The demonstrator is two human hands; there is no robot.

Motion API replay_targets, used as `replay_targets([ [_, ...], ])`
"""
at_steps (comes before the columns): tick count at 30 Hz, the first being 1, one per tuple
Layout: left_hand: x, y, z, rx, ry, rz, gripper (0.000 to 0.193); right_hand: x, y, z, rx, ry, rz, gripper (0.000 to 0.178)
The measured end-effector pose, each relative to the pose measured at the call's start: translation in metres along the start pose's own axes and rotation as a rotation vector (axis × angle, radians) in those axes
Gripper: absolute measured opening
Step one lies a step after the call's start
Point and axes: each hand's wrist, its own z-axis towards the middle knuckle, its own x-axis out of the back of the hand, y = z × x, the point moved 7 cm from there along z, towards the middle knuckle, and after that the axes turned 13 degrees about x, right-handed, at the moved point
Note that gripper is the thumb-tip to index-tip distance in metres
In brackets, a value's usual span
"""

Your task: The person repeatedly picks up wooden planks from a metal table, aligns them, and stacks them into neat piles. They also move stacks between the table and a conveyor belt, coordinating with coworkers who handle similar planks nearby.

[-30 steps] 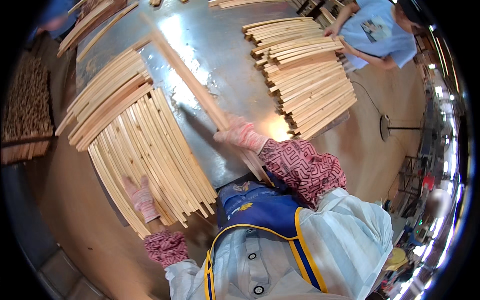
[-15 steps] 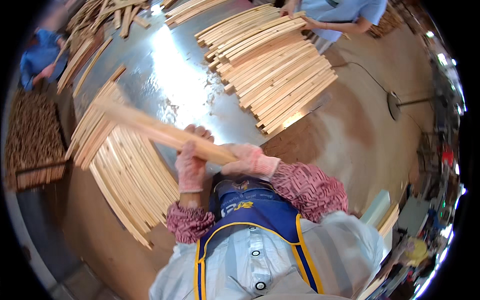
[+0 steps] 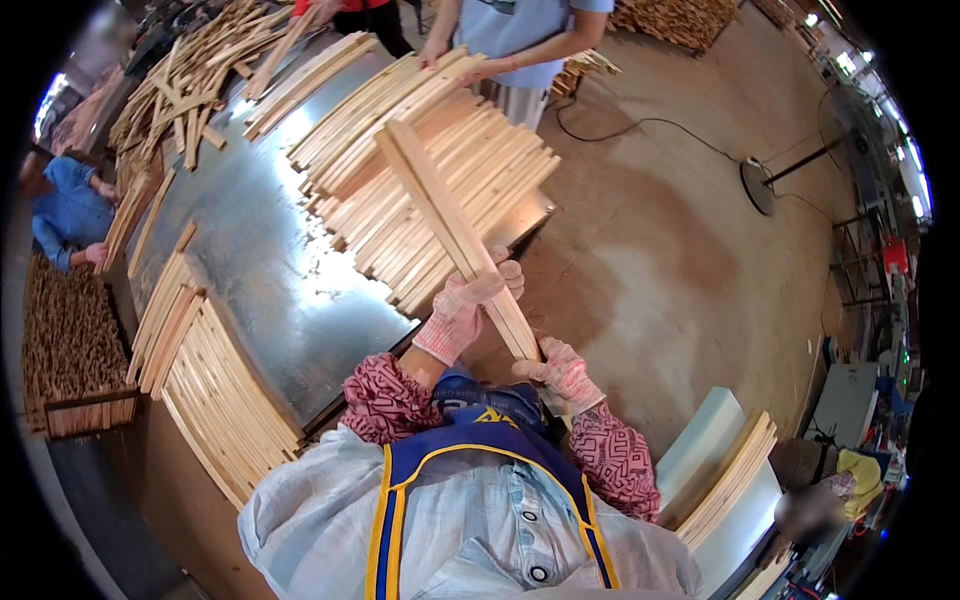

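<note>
A long pale wooden slat (image 3: 432, 200) slants away from my body, its far end raised above a stack of slats. A line runs along its length; whether it is one piece or two side by side I cannot tell. Partway up, my left hand (image 3: 468, 308) wraps round it, in a pinkish knit glove with bare fingertips showing. My right hand (image 3: 562, 374), gloved likewise, grips the near end close to my apron. Beneath the held slat, the wide stack of slats (image 3: 385, 235) lies on a shiny metal table (image 3: 270, 270).
At the left, more slats (image 3: 225, 385) lie side by side. A person in light blue (image 3: 530, 50) handles slats across the table, and one in blue (image 3: 70, 210) works far left. Loose sticks (image 3: 185, 105) heap at the back. Slats (image 3: 730, 475) rest on a pale surface at my right.
The slat has swung from pointing left to pointing away over the far stack. Both hands have turned with it, and my view has shifted rightward.
</note>
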Motion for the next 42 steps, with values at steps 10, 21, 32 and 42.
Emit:
replay_targets([
  [10,-0.094,-0.086,0.138,0.214,0.043,0.208,0.040,0.111,0.068,-0.019,-0.125,0.534,0.033,0.076],
  [21,-0.184,-0.082,0.330,0.283,0.066,0.518,0.064,0.294,0.155,0.028,-0.676,0.669,-0.526,0.079],
  [32,-0.140,-0.147,0.504,0.415,0.079,0.799,0.079,0.496,0.185,0.117,-0.432,0.716,-0.494,0.051],
  [42,-0.090,-0.121,0.601,0.463,0.404,1.078,0.061,0.683,0.215,0.267,-0.397,0.400,-0.358,0.052],
])
